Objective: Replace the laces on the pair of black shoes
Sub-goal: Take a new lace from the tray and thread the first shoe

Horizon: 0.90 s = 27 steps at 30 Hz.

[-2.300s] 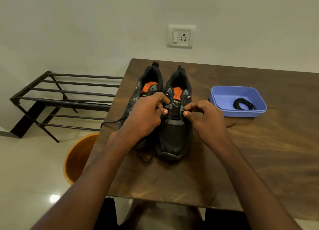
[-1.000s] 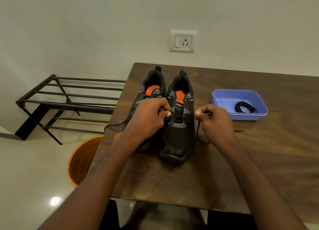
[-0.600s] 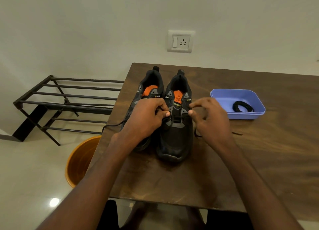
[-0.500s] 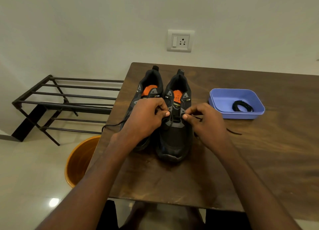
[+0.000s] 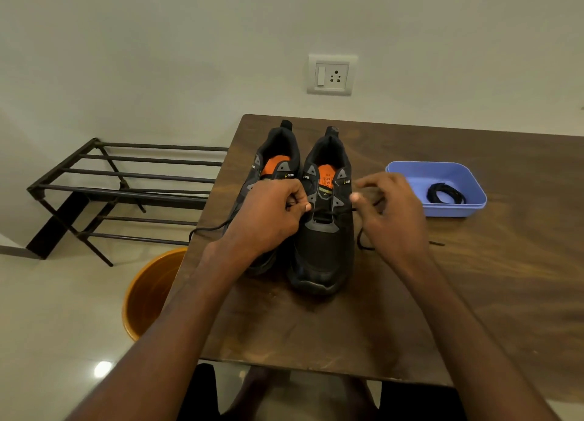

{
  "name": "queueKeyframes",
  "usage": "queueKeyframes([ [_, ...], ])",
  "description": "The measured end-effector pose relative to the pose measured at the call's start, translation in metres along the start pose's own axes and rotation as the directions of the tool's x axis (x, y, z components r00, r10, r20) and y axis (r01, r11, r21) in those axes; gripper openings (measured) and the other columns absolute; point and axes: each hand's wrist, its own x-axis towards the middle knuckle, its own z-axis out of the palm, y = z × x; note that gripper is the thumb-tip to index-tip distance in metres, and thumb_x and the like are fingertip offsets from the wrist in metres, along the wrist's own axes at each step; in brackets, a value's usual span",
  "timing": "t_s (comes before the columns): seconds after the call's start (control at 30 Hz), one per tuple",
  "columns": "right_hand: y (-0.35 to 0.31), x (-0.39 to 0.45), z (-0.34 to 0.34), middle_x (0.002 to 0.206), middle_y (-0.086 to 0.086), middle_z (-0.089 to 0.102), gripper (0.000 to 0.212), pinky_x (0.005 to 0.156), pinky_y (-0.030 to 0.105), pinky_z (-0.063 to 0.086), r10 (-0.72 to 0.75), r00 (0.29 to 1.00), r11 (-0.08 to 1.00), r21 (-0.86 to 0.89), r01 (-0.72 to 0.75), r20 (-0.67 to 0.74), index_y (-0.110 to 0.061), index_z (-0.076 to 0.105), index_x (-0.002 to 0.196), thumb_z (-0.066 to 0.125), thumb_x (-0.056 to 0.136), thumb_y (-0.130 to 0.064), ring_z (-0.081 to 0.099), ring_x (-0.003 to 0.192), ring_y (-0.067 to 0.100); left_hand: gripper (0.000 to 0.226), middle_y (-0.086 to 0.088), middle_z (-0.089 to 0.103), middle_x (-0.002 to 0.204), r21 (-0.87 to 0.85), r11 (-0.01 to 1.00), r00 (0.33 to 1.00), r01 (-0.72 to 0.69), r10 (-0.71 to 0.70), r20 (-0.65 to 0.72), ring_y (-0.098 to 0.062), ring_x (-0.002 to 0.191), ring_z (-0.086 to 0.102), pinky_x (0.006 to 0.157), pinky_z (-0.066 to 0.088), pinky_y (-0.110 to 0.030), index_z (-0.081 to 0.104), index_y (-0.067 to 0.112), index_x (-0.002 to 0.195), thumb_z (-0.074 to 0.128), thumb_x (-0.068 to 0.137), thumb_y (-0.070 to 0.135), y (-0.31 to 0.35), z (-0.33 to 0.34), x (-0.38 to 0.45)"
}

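Two black shoes with orange insoles stand side by side on the wooden table [image 5: 474, 294], toes toward me: the left shoe [image 5: 271, 158] and the right shoe [image 5: 322, 256]. A black lace [image 5: 331, 212] runs across the lowest eyelets of the right shoe. My left hand [image 5: 268, 221] pinches the lace's left end at the shoe's left side; the loose tail trails left over the table edge. My right hand [image 5: 392, 218] pinches the right part of the lace just right of the shoe, and its tail loops down onto the table.
A blue plastic tray [image 5: 410, 171] with a coiled black lace [image 5: 444, 193] sits at the right of the shoes. An orange bucket [image 5: 145, 294] stands on the floor by the table's left edge. A black metal shoe rack [image 5: 126, 183] lines the wall at left.
My right hand drew back to the right from the shoe's eyelets, pulling the lace taut across the right shoe. My left hand stayed in place.
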Motion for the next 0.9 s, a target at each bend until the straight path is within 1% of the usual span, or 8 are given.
queueKeyframes([
  [0.17,-0.007,-0.002,0.007,0.092,-0.011,0.068,0.008,0.089,0.044,0.056,0.033,0.968,0.997,0.062,-0.050,0.248,-0.031,0.067,0.093,0.071,0.096,-0.024,0.062,0.089,0.008,0.003,0.010,0.068,0.081,0.013,1.000,1.000,0.008,-0.008,-0.001,-0.002,0.074,0.063,0.069,0.048,-0.013,0.071,0.021,0.098,0.069,0.097,0.019,0.000,0.000,0.000],
  [0.23,-0.002,0.000,0.005,0.092,-0.011,0.066,0.014,0.087,0.043,0.056,0.052,0.977,0.999,0.003,-0.053,0.206,-0.030,0.067,0.090,0.067,0.099,-0.019,0.062,0.088,0.010,0.002,0.011,0.066,0.078,0.009,1.000,1.000,0.020,-0.020,0.017,0.001,0.069,0.061,0.066,0.046,-0.013,0.070,0.021,0.097,0.069,0.098,0.020,0.001,-0.001,0.000],
  [0.33,0.008,0.004,0.000,0.093,-0.007,0.066,0.018,0.083,0.037,0.054,0.070,0.998,0.997,-0.021,-0.070,-0.008,-0.029,0.068,0.090,0.065,0.100,-0.014,0.063,0.092,0.013,0.007,0.012,0.062,0.071,0.004,1.000,0.999,0.031,-0.031,0.024,0.008,0.064,0.058,0.061,0.041,-0.013,0.067,0.021,0.091,0.068,0.098,0.021,0.002,-0.004,0.000],
  [0.5,0.009,0.002,-0.001,0.091,-0.009,0.069,0.008,0.073,0.030,0.052,0.113,0.985,0.991,0.063,-0.122,0.130,-0.027,0.071,0.101,0.064,0.101,-0.028,0.063,0.086,0.008,0.006,0.013,0.060,0.070,0.033,0.999,0.999,0.029,-0.031,0.042,0.008,0.063,0.057,0.061,0.039,-0.012,0.066,0.024,0.093,0.068,0.099,0.024,0.003,-0.007,-0.002],
  [0.63,0.003,0.001,-0.008,0.082,-0.008,0.069,0.007,0.071,0.025,0.054,0.122,0.957,0.989,0.054,-0.140,0.262,-0.028,0.072,0.103,0.067,0.099,-0.026,0.064,0.078,0.009,0.005,0.016,0.061,0.090,0.133,0.991,0.999,-0.031,0.028,0.024,0.001,0.082,0.056,0.081,0.049,-0.023,0.068,0.026,0.101,0.065,0.099,0.030,0.006,-0.011,-0.005],
  [0.73,-0.018,-0.004,-0.018,0.080,-0.001,0.074,0.010,0.063,0.017,0.053,0.082,0.965,0.933,0.321,-0.162,0.250,-0.028,0.073,0.100,0.067,0.098,-0.021,0.068,0.072,0.007,0.014,0.015,0.055,0.104,0.296,0.952,0.983,-0.082,0.125,-0.132,-0.003,0.099,0.047,0.097,0.038,-0.034,0.065,0.031,0.099,0.059,0.098,0.044,0.012,-0.012,-0.005],
  [0.83,-0.049,-0.012,-0.031,0.089,0.005,0.078,0.015,0.071,0.022,0.058,-0.036,0.976,0.709,0.694,-0.126,0.213,-0.012,0.074,0.108,0.063,0.098,-0.009,0.074,0.078,0.014,0.032,0.007,0.065,0.082,-0.074,0.989,0.962,-0.127,0.105,-0.252,-0.009,0.076,0.061,0.075,0.054,-0.036,0.067,0.023,0.093,0.048,0.105,0.046,0.024,-0.015,-0.008],
  [0.9,-0.063,-0.016,-0.035,0.096,0.008,0.080,0.019,0.078,0.024,0.060,-0.057,0.980,0.566,0.815,-0.124,0.189,-0.007,0.072,0.110,0.064,0.093,-0.005,0.077,0.089,0.021,0.044,0.001,0.071,0.082,-0.500,0.864,0.988,-0.066,-0.013,-0.152,-0.009,0.076,0.069,0.070,0.056,-0.027,0.069,0.014,0.100,0.038,0.110,0.043,0.038,-0.016,-0.012],
])
